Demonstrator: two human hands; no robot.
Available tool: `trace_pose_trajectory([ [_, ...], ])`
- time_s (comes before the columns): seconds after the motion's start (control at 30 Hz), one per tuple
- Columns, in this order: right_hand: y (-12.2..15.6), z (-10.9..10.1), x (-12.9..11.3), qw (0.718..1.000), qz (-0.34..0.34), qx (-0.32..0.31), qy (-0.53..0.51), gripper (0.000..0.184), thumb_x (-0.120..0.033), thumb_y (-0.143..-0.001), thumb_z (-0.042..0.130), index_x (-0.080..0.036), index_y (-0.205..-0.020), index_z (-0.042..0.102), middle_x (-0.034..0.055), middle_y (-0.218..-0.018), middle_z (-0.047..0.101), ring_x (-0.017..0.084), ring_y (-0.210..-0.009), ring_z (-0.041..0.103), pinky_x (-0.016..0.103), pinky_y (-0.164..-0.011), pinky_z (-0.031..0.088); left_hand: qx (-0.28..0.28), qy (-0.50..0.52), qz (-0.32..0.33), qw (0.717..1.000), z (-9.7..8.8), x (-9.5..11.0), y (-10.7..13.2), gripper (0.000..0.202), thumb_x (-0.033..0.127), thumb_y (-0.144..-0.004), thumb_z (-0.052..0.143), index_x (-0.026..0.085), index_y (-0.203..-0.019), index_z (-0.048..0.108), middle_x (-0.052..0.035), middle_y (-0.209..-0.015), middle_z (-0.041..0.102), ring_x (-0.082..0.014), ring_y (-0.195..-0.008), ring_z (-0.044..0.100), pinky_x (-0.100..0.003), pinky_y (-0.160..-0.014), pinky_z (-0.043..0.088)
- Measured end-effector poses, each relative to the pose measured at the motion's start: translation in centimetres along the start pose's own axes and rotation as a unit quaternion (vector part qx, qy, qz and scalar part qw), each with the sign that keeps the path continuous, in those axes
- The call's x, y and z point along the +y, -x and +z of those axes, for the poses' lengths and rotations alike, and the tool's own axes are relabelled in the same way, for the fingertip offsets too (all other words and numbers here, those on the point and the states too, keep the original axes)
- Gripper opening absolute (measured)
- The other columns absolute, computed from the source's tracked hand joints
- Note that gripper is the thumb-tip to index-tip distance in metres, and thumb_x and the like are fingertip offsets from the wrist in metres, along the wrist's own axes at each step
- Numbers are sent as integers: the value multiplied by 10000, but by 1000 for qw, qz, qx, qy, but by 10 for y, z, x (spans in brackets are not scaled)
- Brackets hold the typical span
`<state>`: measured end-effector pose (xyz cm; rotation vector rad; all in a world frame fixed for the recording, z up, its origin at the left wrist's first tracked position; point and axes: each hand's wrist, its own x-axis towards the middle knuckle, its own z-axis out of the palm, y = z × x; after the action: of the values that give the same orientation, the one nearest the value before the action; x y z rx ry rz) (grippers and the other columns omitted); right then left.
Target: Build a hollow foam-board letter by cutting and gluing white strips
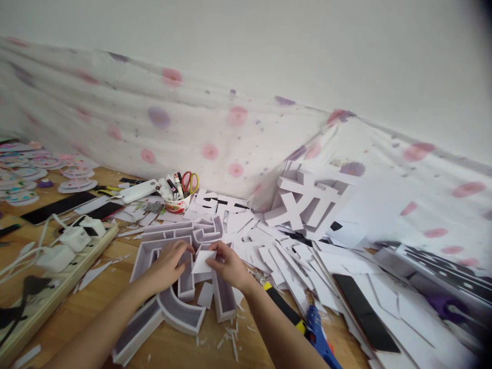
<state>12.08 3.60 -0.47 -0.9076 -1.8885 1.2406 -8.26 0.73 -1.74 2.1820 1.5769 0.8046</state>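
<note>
Fingers (pixel 219 248) of the right hand (pixel 233 270) pinch the card (pixel 201 263) just to its left, long axis seemingly pointing away from the body. Left hand (pixel 166 265), farther off, curls over the hollow letter (pixel 186 288), its grip unclear; scraps (pixel 286 266) lie rightward.

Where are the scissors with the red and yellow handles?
In the head view, left of centre: the scissors stand handles-up in the cup of pens, beyond the person's left hand.
</note>
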Motion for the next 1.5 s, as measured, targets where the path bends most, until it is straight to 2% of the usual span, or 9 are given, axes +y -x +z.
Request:
trace_pose_trajectory([
  [0.13,1,3,8,1000,-7,5,11,125,-201,-708,568,-213,-805,490,-41,-707,496,107,-621,443,229,-591,387,11,-3,6,1000,4,-7,-1,199,215,-791,451,223,-960,557,-59,-1037,582,-235,-1046,519,-401,-919,400],
  [0.27,1,0,6,1000,-15,0,25,119,-219,-719,580,-212,-789,483,-42,-713,497,105,-630,446,228,-605,395,15,1,6,1000,6,-6,1,191,254,-788,480,229,-958,561,-56,-1049,571,-239,-1063,503,-409,-933,386],
  [0.47,-1,-11,-3,994,-32,-61,89,75,-223,-773,534,-221,-829,484,-47,-729,520,102,-623,452,216,-592,374,8,-27,-1,1000,6,-1,3,234,252,-725,538,242,-958,562,-44,-1048,568,-253,-1069,500,-422,-926,384],
  [0.63,-6,-17,-3,981,-75,-91,155,93,-176,-757,526,-219,-839,513,-44,-725,524,113,-659,477,219,-623,382,-2,-39,-1,999,5,-1,4,237,319,-755,543,244,-979,557,-48,-1074,565,-259,-1086,497,-428,-925,379],
  [0.87,-8,-16,-11,969,-89,-95,211,111,-162,-778,520,-225,-868,534,-42,-712,539,106,-601,483,210,-606,380,-17,-43,-5,999,5,-2,4,249,264,-738,540,239,-984,562,-53,-1087,569,-264,-1109,487,-437,-943,362],
  [1.0,-7,-15,-12,949,-133,-106,264,125,-124,-774,516,-213,-858,543,-19,-756,577,126,-657,516,221,-643,389,-23,-42,-8,999,5,-2,2,236,296,-756,529,244,-983,564,-52,-1097,561,-261,-1107,483,-431,-933,367],
  [1.2,-11,-11,-16,901,-171,-151,369,187,-70,-736,506,-171,-874,582,44,-831,625,179,-819,542,267,-768,400,-24,-46,-10,999,7,-6,2,249,285,-746,518,240,-987,559,-44,-1087,550,-255,-1103,481,-427,-940,361],
  [1.4,-14,0,-12,863,-184,-157,444,259,-54,-723,496,-133,-929,632,52,-744,635,177,-739,523,283,-816,382,-26,-56,-12,998,7,-9,1,259,295,-745,501,242,-992,557,-48,-1113,538,-259,-1111,478,-423,-931,362],
  [1.5,-12,1,-8,851,-191,-151,465,256,-62,-721,511,-133,-930,641,56,-720,635,182,-729,510,275,-785,380,-28,-60,-14,998,7,-9,1,261,313,-746,504,240,-991,557,-49,-1111,540,-262,-1097,485,-422,-912,370],
])
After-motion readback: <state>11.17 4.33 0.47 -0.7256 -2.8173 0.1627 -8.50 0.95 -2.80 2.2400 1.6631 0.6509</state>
